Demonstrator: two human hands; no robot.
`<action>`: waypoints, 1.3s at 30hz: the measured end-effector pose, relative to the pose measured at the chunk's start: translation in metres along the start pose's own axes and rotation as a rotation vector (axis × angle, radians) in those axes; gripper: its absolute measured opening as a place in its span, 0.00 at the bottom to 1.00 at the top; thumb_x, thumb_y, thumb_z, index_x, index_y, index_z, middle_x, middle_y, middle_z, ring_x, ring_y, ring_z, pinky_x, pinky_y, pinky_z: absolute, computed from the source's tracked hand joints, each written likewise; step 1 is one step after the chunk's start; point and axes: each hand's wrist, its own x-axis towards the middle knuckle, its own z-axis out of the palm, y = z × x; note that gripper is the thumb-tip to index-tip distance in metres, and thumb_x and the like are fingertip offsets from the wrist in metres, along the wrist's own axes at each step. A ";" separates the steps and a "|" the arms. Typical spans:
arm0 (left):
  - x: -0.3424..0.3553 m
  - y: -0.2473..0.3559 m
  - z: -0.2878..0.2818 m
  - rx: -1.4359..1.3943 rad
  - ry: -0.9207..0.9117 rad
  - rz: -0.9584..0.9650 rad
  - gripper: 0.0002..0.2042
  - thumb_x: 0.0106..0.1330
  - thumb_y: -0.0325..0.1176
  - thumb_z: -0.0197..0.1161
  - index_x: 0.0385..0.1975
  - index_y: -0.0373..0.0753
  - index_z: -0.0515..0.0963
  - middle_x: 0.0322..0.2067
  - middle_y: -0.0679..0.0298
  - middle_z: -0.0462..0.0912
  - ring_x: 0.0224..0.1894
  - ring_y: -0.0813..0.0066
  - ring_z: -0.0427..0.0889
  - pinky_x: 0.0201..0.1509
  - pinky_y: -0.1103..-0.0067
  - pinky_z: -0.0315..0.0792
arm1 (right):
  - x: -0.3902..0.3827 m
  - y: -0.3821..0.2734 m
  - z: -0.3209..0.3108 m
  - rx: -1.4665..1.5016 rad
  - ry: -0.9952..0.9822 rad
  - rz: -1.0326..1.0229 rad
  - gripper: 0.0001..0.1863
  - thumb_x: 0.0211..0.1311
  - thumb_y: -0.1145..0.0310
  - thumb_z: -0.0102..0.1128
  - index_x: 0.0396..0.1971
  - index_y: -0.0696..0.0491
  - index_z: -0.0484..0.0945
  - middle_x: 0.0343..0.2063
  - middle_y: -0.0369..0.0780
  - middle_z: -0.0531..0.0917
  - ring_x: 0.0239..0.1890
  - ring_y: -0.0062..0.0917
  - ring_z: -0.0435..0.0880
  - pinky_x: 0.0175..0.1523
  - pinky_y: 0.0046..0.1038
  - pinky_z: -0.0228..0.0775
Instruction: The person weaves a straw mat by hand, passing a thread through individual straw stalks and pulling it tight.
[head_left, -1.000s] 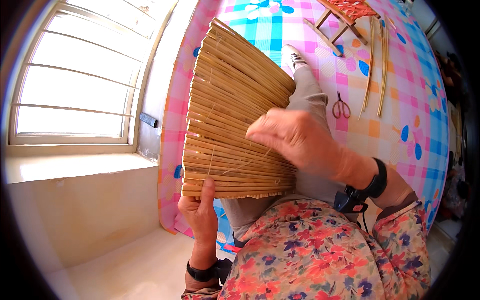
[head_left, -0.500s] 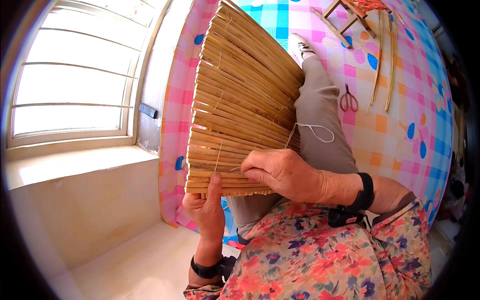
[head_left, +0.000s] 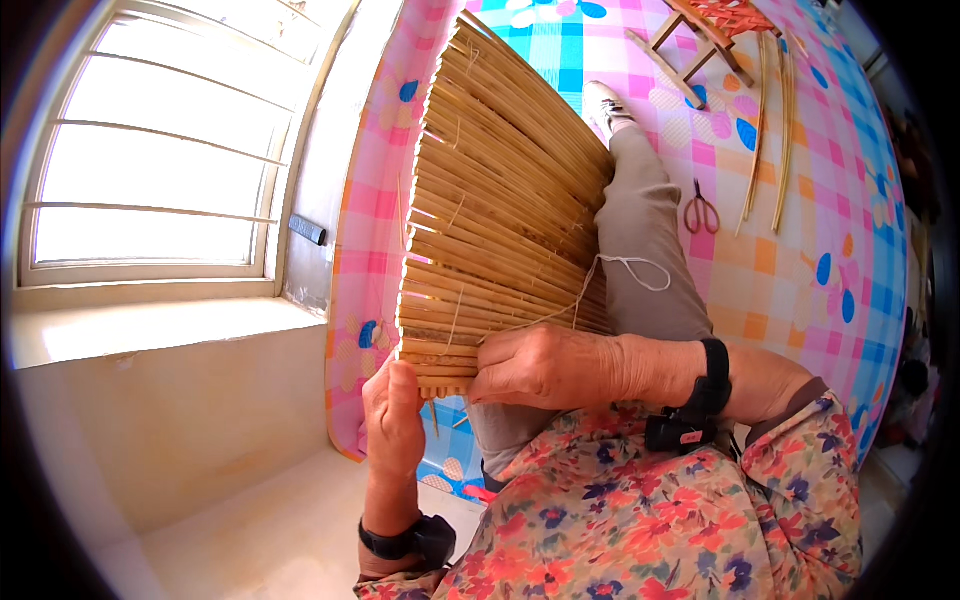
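Note:
A mat of thin yellow-brown sticks point(head_left: 510, 200), tied side by side with thread, lies across my lap and fans out away from me. At its near left corner my left hand point(head_left: 393, 405) is closed on the edge, thumb on top. My right hand point(head_left: 540, 368) is closed over the near edge a little to the right, its fingers curled down on the sticks. What the right fingertips pinch is hidden. A white cord point(head_left: 640, 270) runs from the mat near the right hand and loops over my grey trouser leg point(head_left: 655, 225). Short thread ends stick up from the mat.
Red-handled scissors point(head_left: 701, 212) lie on the checked floor covering point(head_left: 800, 270) right of my leg. Farther off are long thin sticks point(head_left: 784, 150) and a wooden stool point(head_left: 690, 50) with red webbing. A barred window point(head_left: 150, 150) and its sill point(head_left: 170, 330) stand at the left.
The mat's near edge has shifted slightly right and tilted. My left hand has moved to the corner and its thumb now points up; my right hand has come lower, onto the near edge.

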 end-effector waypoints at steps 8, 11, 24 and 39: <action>0.012 0.033 0.007 0.251 -0.130 -0.060 0.14 0.67 0.38 0.56 0.38 0.29 0.76 0.25 0.70 0.78 0.27 0.88 0.70 0.29 0.86 0.67 | 0.005 -0.002 -0.001 -0.039 0.003 0.003 0.03 0.54 0.72 0.52 0.27 0.54 0.73 0.27 0.40 0.76 0.33 0.34 0.78 0.37 0.31 0.74; 0.013 0.029 0.017 0.302 -0.027 -0.076 0.10 0.65 0.32 0.59 0.38 0.30 0.76 0.23 0.71 0.77 0.25 0.89 0.69 0.27 0.87 0.67 | 0.003 0.001 0.001 -0.069 0.024 -0.020 0.03 0.54 0.72 0.52 0.26 0.54 0.73 0.26 0.40 0.76 0.33 0.34 0.78 0.36 0.32 0.74; 0.015 0.015 0.022 0.340 0.085 0.072 0.09 0.63 0.29 0.59 0.36 0.29 0.77 0.20 0.67 0.78 0.24 0.88 0.68 0.28 0.84 0.67 | -0.011 -0.007 -0.028 -0.221 0.245 0.260 0.07 0.51 0.71 0.64 0.32 0.53 0.80 0.22 0.40 0.73 0.28 0.35 0.75 0.32 0.33 0.69; 0.012 0.024 0.033 0.311 0.126 0.015 0.08 0.64 0.30 0.58 0.35 0.30 0.77 0.21 0.73 0.75 0.22 0.91 0.65 0.21 0.88 0.61 | -0.012 -0.010 -0.020 -0.325 0.143 0.256 0.06 0.49 0.74 0.55 0.29 0.53 0.77 0.25 0.40 0.72 0.31 0.33 0.77 0.33 0.30 0.73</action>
